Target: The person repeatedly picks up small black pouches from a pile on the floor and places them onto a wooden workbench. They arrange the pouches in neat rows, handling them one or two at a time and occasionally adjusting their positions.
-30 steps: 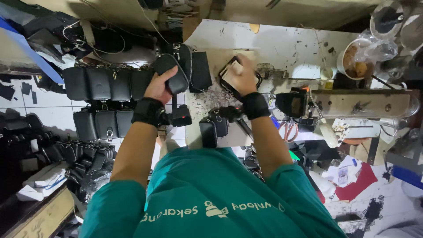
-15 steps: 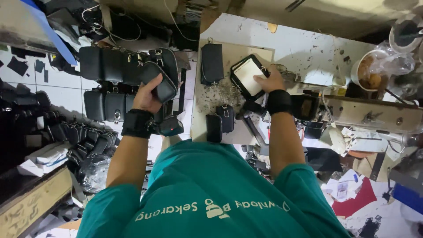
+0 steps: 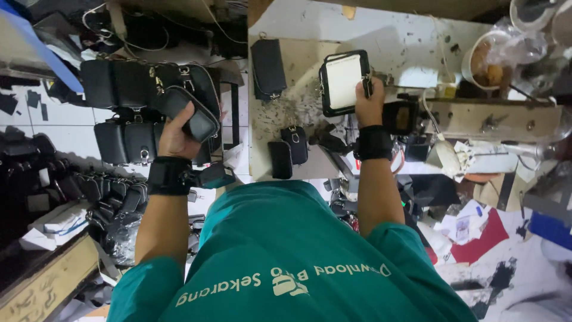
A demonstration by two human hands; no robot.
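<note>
Overhead, the left hand grips a small black pouch beyond the desk's left edge, above stacked black cases. The right hand clasps a black-framed panel on the desk, its fingers hidden behind it.

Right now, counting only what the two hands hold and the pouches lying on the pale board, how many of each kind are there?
Large black pouches: 2, one in the left hand at, one on the board at
Small black pouches: 2, on the board
Black-framed white panel: 1, in the right hand
Total: 5
</note>
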